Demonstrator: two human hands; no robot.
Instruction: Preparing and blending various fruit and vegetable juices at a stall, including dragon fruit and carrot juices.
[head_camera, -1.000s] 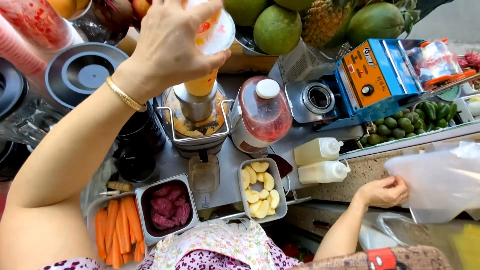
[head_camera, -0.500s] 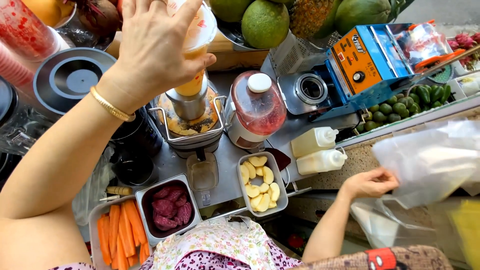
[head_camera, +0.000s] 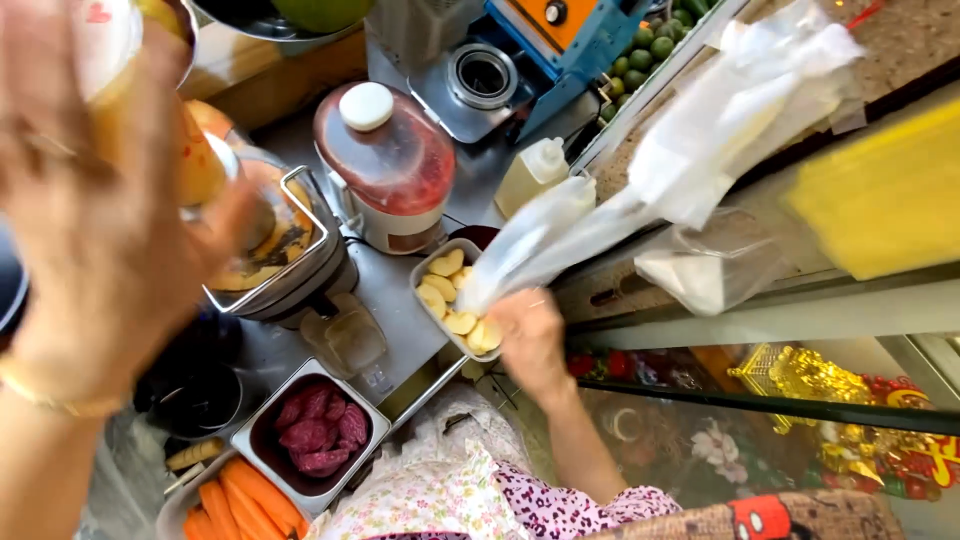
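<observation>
Left hand (head_camera: 95, 230) grips what seems a juice cup (head_camera: 150, 110); right hand (head_camera: 525, 335) clutches a plastic bag (head_camera: 640, 190)

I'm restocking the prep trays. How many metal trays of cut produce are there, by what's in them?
Yellow slices tray: 1
Red chunks tray: 1
Carrot tray: 1, partly cut off by the picture's edge
Total: 3
</observation>
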